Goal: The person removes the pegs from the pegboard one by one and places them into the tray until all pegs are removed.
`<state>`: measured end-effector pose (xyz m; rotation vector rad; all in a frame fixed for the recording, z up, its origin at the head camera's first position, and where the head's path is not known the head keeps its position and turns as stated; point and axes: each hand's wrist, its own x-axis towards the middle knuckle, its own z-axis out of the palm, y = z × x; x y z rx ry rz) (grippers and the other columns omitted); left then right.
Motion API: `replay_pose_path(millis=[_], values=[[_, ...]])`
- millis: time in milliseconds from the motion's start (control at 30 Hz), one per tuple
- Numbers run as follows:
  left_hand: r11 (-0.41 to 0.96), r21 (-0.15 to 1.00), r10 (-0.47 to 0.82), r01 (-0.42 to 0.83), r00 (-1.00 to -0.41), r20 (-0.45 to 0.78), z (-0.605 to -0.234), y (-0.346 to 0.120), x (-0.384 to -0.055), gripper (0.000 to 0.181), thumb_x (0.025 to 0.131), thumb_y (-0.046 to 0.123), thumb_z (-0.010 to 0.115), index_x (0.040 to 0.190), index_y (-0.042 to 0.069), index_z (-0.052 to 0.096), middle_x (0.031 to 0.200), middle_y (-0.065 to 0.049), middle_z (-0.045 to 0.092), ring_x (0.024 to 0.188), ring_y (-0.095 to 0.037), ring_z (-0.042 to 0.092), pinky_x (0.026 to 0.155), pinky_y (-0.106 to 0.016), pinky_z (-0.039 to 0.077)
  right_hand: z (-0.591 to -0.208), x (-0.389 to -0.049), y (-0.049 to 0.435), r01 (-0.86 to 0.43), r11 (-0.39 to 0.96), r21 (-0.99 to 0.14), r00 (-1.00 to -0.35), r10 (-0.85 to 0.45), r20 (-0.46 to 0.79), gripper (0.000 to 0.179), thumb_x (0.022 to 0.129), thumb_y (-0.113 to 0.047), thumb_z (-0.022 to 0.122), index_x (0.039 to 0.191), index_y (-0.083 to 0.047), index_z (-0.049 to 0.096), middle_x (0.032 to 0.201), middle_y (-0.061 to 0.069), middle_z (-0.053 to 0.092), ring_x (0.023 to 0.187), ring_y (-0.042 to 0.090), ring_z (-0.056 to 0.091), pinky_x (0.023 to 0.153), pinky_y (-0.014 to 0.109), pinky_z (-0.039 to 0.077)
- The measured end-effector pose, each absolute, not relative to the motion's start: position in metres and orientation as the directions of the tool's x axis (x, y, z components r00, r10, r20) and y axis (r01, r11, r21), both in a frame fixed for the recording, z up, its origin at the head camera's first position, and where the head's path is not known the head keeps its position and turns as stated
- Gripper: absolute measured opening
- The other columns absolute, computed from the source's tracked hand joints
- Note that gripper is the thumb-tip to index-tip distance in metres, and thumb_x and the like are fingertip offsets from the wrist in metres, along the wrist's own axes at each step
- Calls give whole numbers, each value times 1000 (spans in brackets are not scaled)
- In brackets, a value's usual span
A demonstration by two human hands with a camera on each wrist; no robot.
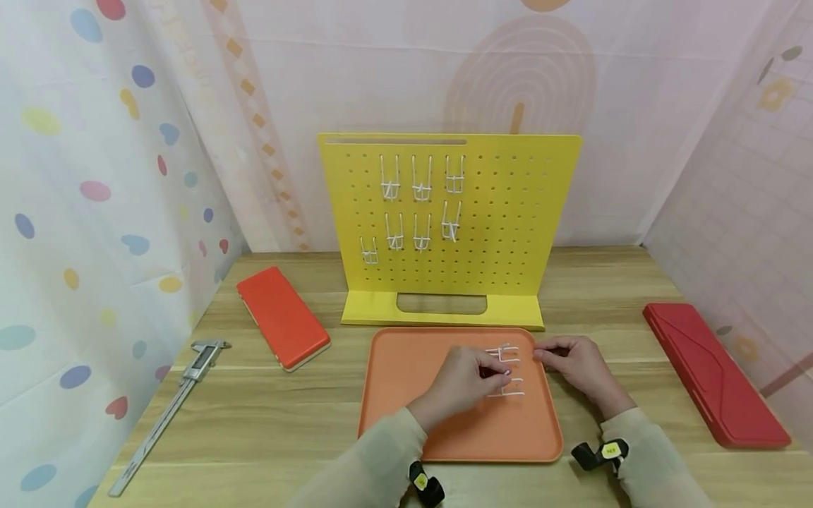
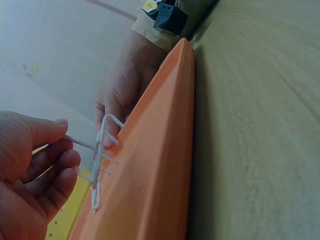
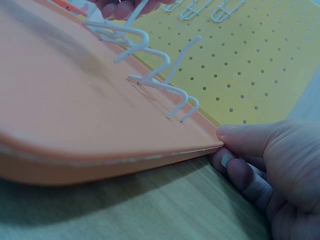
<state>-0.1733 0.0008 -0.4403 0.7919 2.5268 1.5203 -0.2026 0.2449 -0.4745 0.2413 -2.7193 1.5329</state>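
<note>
Over the orange tray point(image 1: 406, 423), my left hand point(image 1: 459, 384) pinches a prong of a white wire pegboard hook point(image 2: 101, 145) between thumb and fingers. Another white hook point(image 3: 172, 92) lies on the tray beside it, its bent ends pointing right. At the tray's right edge, my right hand point(image 1: 581, 363) grips the rim, thumb on top and fingers below, as the right wrist view shows. Behind the tray stands a yellow pegboard point(image 1: 502, 233) with several white hooks point(image 1: 422, 189) fixed on its left half.
A red-orange case point(image 1: 284, 317) and a digital caliper point(image 1: 190, 381) lie on the wooden table point(image 1: 267, 437) to the left. On the right is a long dark-red case point(image 1: 714, 374). Patterned curtains point(image 1: 381, 70) hang behind and at both sides.
</note>
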Motion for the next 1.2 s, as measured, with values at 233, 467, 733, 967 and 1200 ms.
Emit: replay_pose_path(millis=[233, 467, 733, 967, 1200], values=[[384, 838, 477, 387, -861, 179, -441, 2, -173, 9, 85, 13, 75, 91, 8, 78, 85, 8, 72, 61, 5, 57, 51, -16, 47, -474, -203, 246, -145, 510, -848, -987, -130, 90, 22, 86, -23, 75, 97, -3, 76, 93, 9, 73, 82, 9, 64, 68, 22, 52], [390, 844, 468, 369, -869, 163, -444, 3, -173, 6, 85, 13, 75, 88, 10, 79, 80, 10, 70, 64, 5, 57, 54, -16, 48, -476, -203, 246, -146, 519, -842, -987, -129, 91, 21, 86, -22, 75, 96, -4, 76, 92, 8, 73, 82, 8, 64, 69, 21, 51], [396, 834, 470, 384, -865, 175, -447, 3, -174, 6, 85, 13, 75, 89, 10, 79, 81, 9, 71, 66, 5, 57, 55, -15, 48, -477, -204, 246, -149, 524, -839, -987, -129, 95, 21, 86, -22, 75, 96, -4, 76, 93, 9, 73, 82, 8, 64, 69, 22, 52], [411, 813, 474, 411, -859, 195, -450, 3, -175, 8, 83, 13, 76, 90, 10, 79, 81, 9, 71, 66, 6, 56, 56, -14, 48, -477, -205, 246, -159, 519, -840, -985, -140, 99, 22, 86, -21, 74, 97, -2, 76, 94, 9, 73, 81, 6, 63, 67, 21, 51], [421, 805, 482, 418, -855, 192, -450, 4, -174, 6, 83, 14, 77, 88, 11, 79, 80, 11, 70, 66, 6, 55, 57, -14, 48, -476, -203, 246, -149, 514, -845, -987, -130, 96, 22, 85, -23, 75, 96, -4, 76, 93, 9, 73, 82, 6, 64, 68, 21, 52]])
